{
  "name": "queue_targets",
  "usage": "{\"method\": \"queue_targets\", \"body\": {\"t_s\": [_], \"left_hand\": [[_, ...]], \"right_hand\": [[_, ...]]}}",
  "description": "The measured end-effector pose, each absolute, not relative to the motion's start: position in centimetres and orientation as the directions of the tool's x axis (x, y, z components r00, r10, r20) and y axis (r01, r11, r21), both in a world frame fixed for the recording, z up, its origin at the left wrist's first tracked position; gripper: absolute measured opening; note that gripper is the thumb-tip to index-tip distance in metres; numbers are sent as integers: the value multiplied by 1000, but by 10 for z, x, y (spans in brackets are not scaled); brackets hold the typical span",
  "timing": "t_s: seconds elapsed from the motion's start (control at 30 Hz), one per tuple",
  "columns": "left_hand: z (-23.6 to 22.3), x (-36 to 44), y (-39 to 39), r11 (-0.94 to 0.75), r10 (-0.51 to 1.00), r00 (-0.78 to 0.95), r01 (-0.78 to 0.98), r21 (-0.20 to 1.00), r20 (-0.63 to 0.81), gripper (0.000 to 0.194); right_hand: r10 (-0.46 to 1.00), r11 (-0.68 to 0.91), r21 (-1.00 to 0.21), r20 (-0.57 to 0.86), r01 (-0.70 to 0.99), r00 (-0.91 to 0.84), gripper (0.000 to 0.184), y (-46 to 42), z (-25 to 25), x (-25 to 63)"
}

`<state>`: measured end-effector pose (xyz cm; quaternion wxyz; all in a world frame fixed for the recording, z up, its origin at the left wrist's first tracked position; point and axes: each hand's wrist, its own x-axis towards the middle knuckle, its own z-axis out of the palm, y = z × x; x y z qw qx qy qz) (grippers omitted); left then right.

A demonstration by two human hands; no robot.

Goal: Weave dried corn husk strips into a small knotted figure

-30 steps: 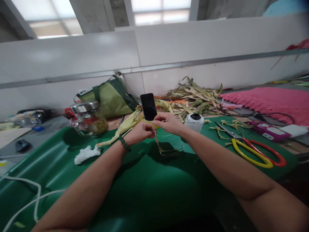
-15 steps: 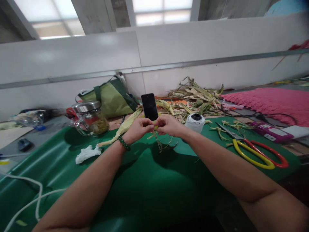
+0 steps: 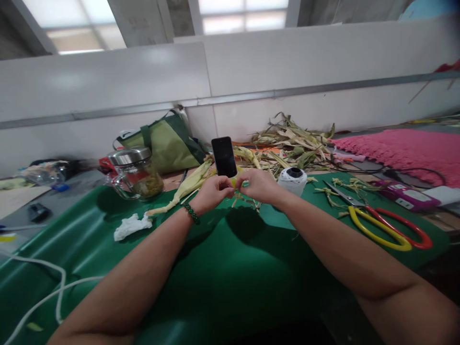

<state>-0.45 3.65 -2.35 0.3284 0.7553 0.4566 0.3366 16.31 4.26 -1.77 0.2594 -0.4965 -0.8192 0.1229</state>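
Close together in front of the phone, my left hand (image 3: pixel 214 193) and my right hand (image 3: pixel 261 187) both pinch a small yellow-green piece of corn husk (image 3: pixel 234 182). Thin dry strands (image 3: pixel 254 205) dangle below my fingers, above the green mat (image 3: pixel 223 278). My fingertips hide much of the piece. A dark phone (image 3: pixel 224 157) stands upright just behind my hands. Beside my right wrist is a white spool of thread (image 3: pixel 292 183). To the left of my left hand lies a long pale corn husk (image 3: pixel 192 183).
A glass jug (image 3: pixel 138 177) with a metal lid and a green bag (image 3: pixel 170 148) stand at the left. Behind lies a heap of dry husks (image 3: pixel 291 136). Scissors (image 3: pixel 381 225) with red and yellow handles lie right, near small knotted husk pieces (image 3: pixel 328 196). Crumpled white tissue (image 3: pixel 132 227) lies left.
My hands have drawn slightly apart, and the husk piece shows between them. The dangling strands have shifted a little to the right and up.
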Motion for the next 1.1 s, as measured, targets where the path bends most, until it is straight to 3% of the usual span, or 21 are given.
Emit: {"method": "queue_targets", "body": {"t_s": [0.1, 0.2, 0.3, 0.37, 0.53, 0.7, 0.87, 1.1], "left_hand": [[-28, -3, 38, -374, 910, 354, 469, 800, 217, 11], [-29, -2, 38, -414, 902, 345, 516, 750, 261, 14], [-28, -1, 37, -465, 885, 335, 592, 658, 323, 14], [-28, -1, 37, -457, 889, 321, 594, 662, 326, 14], [-32, 0, 37, -337, 925, 308, 389, 857, 224, 17], [-33, -1, 39, -248, 950, 267, 319, 915, 164, 16], [-30, -5, 38, -309, 925, 328, 357, 882, 191, 28], [-27, -5, 32, -490, 863, 412, 539, 685, 293, 15]], "right_hand": [[844, 535, -546, 324, 645, -426, 20, 43, -21, 162], [860, 485, -675, 255, 556, -441, 22, 45, -25, 159], [857, 422, -762, 157, 492, -491, 16, 48, -28, 158], [845, 405, -797, 140, 448, -515, 12, 50, -29, 158], [878, 411, -771, 191, 486, -440, 13, 52, -29, 159], [844, 497, -679, 232, 540, -483, 17, 52, -28, 160], [837, 498, -614, 154, 612, -526, 18, 52, -26, 161], [861, 397, -675, 37, 622, -508, 21, 51, -23, 163]]}}
